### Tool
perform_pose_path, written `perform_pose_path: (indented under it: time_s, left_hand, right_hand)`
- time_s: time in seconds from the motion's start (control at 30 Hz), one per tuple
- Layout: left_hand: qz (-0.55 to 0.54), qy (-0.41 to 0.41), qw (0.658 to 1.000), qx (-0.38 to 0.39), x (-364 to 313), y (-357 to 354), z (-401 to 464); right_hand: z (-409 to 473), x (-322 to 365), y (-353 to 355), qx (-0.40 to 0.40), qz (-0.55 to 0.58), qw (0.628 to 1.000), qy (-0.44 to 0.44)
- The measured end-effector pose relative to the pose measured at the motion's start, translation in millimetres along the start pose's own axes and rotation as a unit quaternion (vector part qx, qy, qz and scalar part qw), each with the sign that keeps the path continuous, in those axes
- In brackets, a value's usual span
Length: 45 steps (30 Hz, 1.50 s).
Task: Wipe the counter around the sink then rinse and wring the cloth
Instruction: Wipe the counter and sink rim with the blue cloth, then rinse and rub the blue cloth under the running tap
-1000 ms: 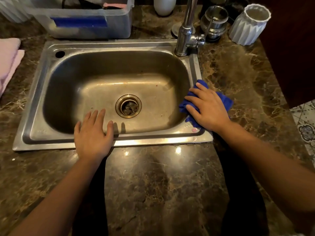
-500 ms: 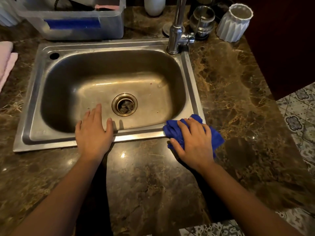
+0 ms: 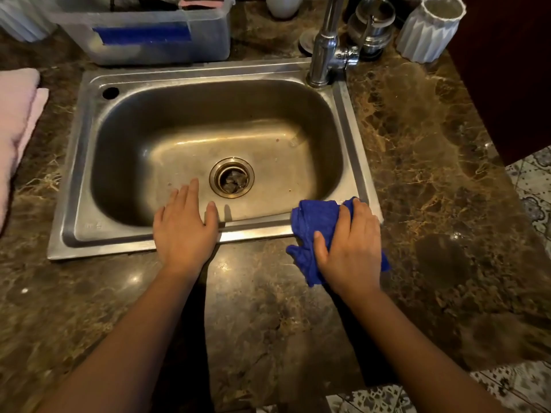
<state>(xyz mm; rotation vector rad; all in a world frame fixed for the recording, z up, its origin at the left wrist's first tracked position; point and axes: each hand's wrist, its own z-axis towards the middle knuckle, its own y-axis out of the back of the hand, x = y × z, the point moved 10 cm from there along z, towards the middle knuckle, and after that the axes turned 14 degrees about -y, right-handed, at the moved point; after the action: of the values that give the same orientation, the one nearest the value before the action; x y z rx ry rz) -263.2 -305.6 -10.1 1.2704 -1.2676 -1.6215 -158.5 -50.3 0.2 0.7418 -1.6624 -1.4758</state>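
A steel sink (image 3: pixel 74 162) is set in a brown marble counter (image 3: pixel 417 162). A crumpled blue cloth (image 3: pixel 310 225) lies across the sink's front right corner rim and the counter. My right hand (image 3: pixel 348 248) presses flat on the cloth, fingers straight, thumb along its left side. My left hand (image 3: pixel 185 231) rests flat on the sink's front rim, fingers reaching over into the basin. The chrome faucet (image 3: pixel 323 49) stands at the sink's back right corner, with no water running. The drain (image 3: pixel 232 177) holds some dark debris.
A clear plastic bin (image 3: pixel 143 34) sits behind the sink. A white ribbed cup (image 3: pixel 429 28) and a metal jar (image 3: pixel 372 25) stand at the back right. A pink towel (image 3: pixel 15 123) lies at the left. Patterned floor tiles (image 3: pixel 533 189) show past the counter's right edge.
My right hand slid the blue cloth from the sink's right rim down to the front right corner. My left hand stayed on the front rim.
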Motion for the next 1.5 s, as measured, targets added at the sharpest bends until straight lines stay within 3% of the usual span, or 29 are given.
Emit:
perform_pose_path:
  time_s: [0.1, 0.23, 0.47, 0.57, 0.63, 0.73, 0.8, 0.87, 0.97, 1.03, 1.27, 1.37, 1.5]
  left_hand:
    - [-0.008, -0.008, 1.000, 0.005, -2.0, -0.8, 1.9]
    - [-0.020, -0.007, 1.000, -0.001, -1.1, 0.0, 0.7]
    - [-0.168, 0.068, 0.978, -0.102, 16.7, 17.6, -10.9]
    - [-0.224, 0.078, 0.965, -0.112, 20.3, 16.2, -13.3]
    - [-0.305, 0.091, 0.935, -0.157, 20.5, 25.5, -16.2]
    - [-0.262, 0.019, 0.938, -0.227, -1.4, 60.1, -25.5]
    - [-0.194, -0.066, 0.957, -0.204, -33.2, 65.7, -29.0]
    - [-0.144, -0.124, 0.972, -0.138, -60.6, 49.5, -28.4]
    - [-0.072, -0.157, 0.985, -0.008, -78.9, 5.8, -27.8]
    - [-0.036, -0.160, 0.985, 0.053, -79.7, -15.4, -29.5]
    - [0.009, -0.139, 0.986, 0.097, -84.1, -23.5, -14.7]
    - [-0.015, -0.133, 0.983, 0.123, -85.4, -29.0, 1.8]
    - [-0.093, -0.098, 0.987, 0.089, -77.9, -30.2, 20.9]
  right_hand:
    - [-8.3, 18.5, -4.3, 0.005, 0.020, 1.000, -0.017]
    - [-26.7, 70.4, -9.7, 0.018, 0.045, 0.998, 0.028]
    - [-48.5, 147.4, -30.7, 0.057, 0.033, 0.987, 0.144]
    - [-48.1, 145.7, -26.0, 0.044, 0.101, 0.982, 0.151]
    - [-44.0, 136.3, -19.8, 0.042, 0.189, 0.974, 0.120]
    - [-33.6, 113.6, -8.9, 0.040, 0.341, 0.939, 0.033]
    - [-25.2, 102.7, 0.3, 0.025, 0.378, 0.925, 0.012]
    - [-19.1, 103.9, 2.3, 0.042, 0.323, 0.944, 0.056]
    - [-14.5, 94.9, -9.7, 0.106, 0.201, 0.968, 0.110]
    - [-9.9, 78.3, -9.6, 0.114, 0.181, 0.970, 0.118]
    - [48.0, 28.0, 21.3, 0.071, 0.225, 0.968, 0.082]
    - [84.4, 24.5, 42.3, 0.040, 0.238, 0.966, 0.087]
    - [145.2, 20.0, 64.0, 0.043, 0.309, 0.949, 0.045]
